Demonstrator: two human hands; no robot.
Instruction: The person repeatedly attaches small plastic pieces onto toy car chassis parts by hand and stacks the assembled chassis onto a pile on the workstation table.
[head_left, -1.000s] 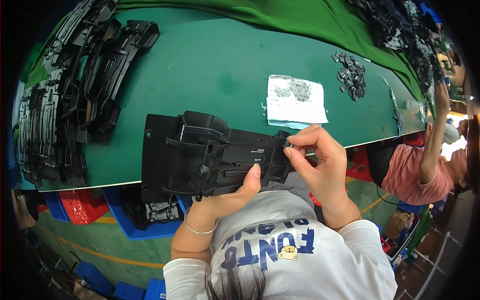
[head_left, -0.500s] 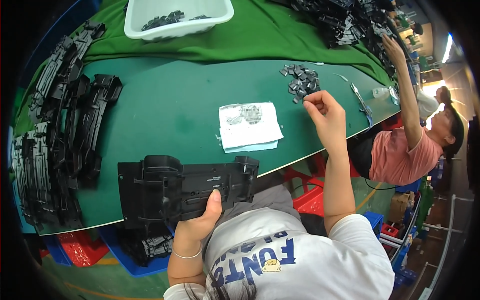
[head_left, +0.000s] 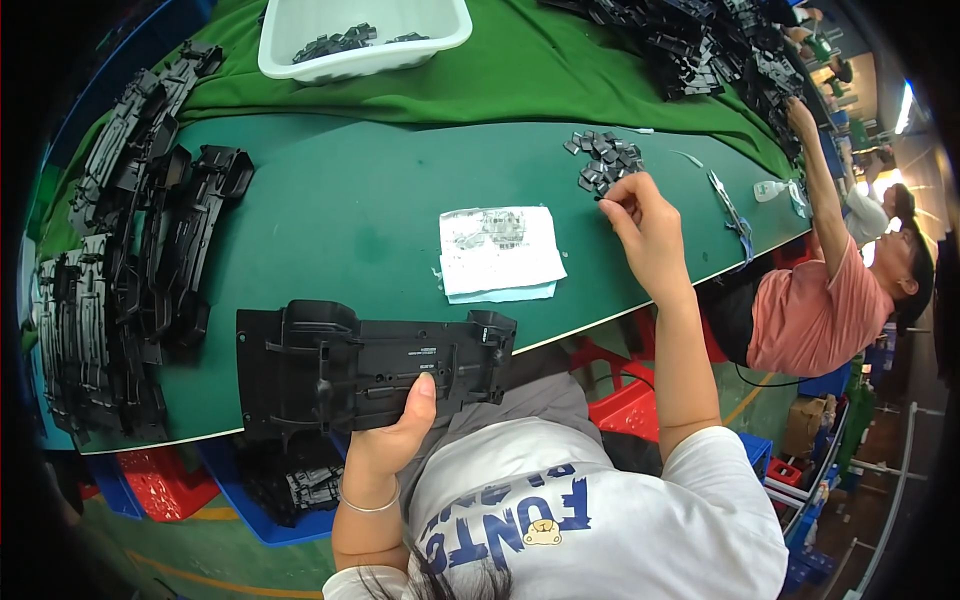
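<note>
- Head view: left hand (head_left: 395, 440) clasps the black panel (head_left: 395, 350) at the table (head_left: 340, 220) edge, thumb on top.
- Right hand (head_left: 652, 235) pinches a small black piece (head_left: 600, 198) beside the loose pile (head_left: 608, 155).
- Panel looks light, stiff, smooth; likely best held by its long edge.

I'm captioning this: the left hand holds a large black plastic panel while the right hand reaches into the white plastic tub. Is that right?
Not quite: in the head view, the right hand is at the pile of small black pieces on the green table, not the tub. The left hand holds the panel.
</note>
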